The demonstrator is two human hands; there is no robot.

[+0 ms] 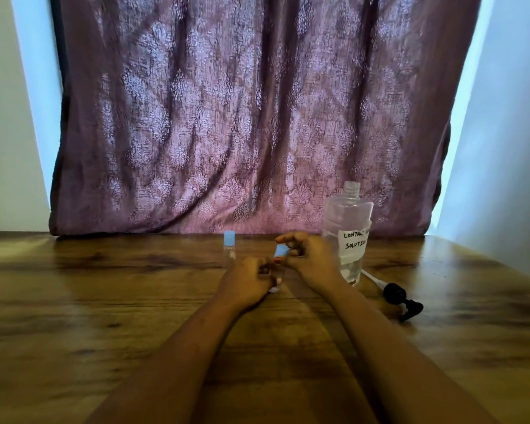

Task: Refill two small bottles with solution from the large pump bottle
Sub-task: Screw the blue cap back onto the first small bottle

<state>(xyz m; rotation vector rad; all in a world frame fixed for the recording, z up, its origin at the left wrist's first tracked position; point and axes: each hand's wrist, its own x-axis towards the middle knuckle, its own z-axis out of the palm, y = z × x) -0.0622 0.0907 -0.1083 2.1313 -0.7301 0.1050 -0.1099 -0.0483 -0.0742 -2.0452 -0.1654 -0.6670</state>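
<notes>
A small clear bottle [229,250] with a blue cap stands upright on the wooden table [104,301]. My left hand [248,281] grips the body of a second small clear bottle, mostly hidden by my fingers. My right hand [306,255] pinches that bottle's blue cap [281,251] at its top. The large clear bottle [346,231], with a handwritten label and an open neck, stands just right of my right hand. Its black pump head [401,299] with a white tube lies on the table to the right.
A purple patterned curtain [257,117] hangs behind the table's far edge, with pale walls on both sides. Bare wood stretches to the left and in front of my forearms.
</notes>
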